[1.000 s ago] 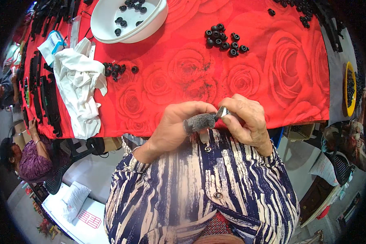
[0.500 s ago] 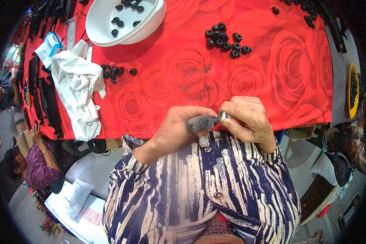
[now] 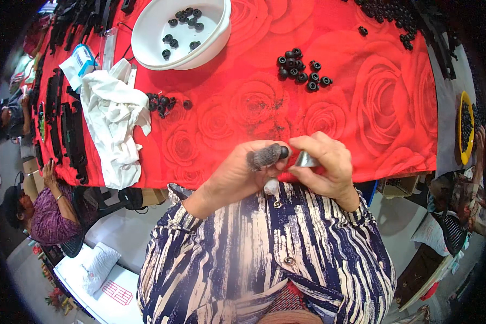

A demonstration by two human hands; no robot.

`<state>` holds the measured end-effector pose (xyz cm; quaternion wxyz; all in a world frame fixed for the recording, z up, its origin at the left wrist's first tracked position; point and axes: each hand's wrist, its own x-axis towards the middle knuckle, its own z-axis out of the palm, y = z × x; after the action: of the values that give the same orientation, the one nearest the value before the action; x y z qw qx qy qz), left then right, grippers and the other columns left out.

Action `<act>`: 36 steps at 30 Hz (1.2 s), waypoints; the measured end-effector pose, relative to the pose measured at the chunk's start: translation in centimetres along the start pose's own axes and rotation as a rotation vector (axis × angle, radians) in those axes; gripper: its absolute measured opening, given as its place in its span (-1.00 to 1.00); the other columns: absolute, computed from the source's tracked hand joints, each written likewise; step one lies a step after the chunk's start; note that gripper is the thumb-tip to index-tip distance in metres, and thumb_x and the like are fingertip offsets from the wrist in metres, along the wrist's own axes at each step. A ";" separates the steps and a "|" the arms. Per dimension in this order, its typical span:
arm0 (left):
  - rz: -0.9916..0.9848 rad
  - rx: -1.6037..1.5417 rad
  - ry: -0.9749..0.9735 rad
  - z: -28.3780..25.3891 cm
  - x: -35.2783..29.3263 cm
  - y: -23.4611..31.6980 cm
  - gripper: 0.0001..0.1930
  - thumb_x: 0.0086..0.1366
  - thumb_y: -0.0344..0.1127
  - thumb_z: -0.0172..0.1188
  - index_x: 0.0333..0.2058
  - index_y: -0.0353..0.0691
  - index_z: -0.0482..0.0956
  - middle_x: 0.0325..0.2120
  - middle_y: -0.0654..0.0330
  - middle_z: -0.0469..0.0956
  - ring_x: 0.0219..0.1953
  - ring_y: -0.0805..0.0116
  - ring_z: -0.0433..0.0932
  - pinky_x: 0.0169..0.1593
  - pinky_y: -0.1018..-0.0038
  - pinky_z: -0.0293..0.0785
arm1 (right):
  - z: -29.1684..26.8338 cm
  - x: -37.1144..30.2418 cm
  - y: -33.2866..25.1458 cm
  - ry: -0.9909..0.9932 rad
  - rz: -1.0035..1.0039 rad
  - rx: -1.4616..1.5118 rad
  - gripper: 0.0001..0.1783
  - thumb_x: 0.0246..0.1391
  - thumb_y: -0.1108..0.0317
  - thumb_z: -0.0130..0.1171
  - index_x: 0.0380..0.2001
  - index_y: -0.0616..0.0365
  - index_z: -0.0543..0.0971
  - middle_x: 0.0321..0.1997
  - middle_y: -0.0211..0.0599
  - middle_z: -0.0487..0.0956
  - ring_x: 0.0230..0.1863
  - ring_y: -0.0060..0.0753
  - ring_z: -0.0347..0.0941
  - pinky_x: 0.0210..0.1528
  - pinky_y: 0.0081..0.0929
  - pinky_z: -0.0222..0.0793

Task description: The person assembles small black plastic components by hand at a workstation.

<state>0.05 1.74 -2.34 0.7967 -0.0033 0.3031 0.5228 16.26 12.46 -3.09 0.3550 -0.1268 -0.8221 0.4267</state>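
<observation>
My left hand (image 3: 229,175) is closed on a small round black plastic part (image 3: 284,152) near the table's front edge. A grey, dusty wrap (image 3: 267,155) covers one of its digits, and a white wrap (image 3: 271,187) covers another fingertip. Just to the right, my right hand (image 3: 329,167) pinches a small silvery metal blade (image 3: 306,160) between thumb and forefinger. The blade is slightly apart from the black part. Beyond both hands, dark shavings (image 3: 278,129) lie scattered on the red rose-patterned cloth (image 3: 372,124).
A white basin (image 3: 216,46) holds several black parts. Further black parts lie in a cluster (image 3: 297,70) and beside a white cloth (image 3: 113,119). Long black pieces (image 3: 70,135) line the left side. A yellow-rimmed bowl (image 3: 464,156) is at right. A person in purple (image 3: 54,213) sits at left.
My right hand has drawn the blade slightly away from the black part, which shows more plainly now. The view has shifted a little, so the table things appear moved.
</observation>
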 end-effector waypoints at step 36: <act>0.977 0.806 0.622 2.2 -2.1 9.2 -0.77 0.22 -0.55 0.01 -0.15 -0.39 0.52 -0.37 0.18 0.58 -0.53 0.55 0.49 -0.49 0.62 0.43 | 0.6 -1.7 -0.2 0.149 0.104 -0.175 -0.75 -0.24 0.54 0.26 -0.40 0.21 0.45 -0.65 -0.24 0.31 -0.67 -0.25 0.28 -0.63 -0.36 0.14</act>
<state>-7.20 4.83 3.34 0.2865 0.2793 0.6538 0.6423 17.10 11.14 -4.01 0.3800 -0.2311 -0.8198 0.3606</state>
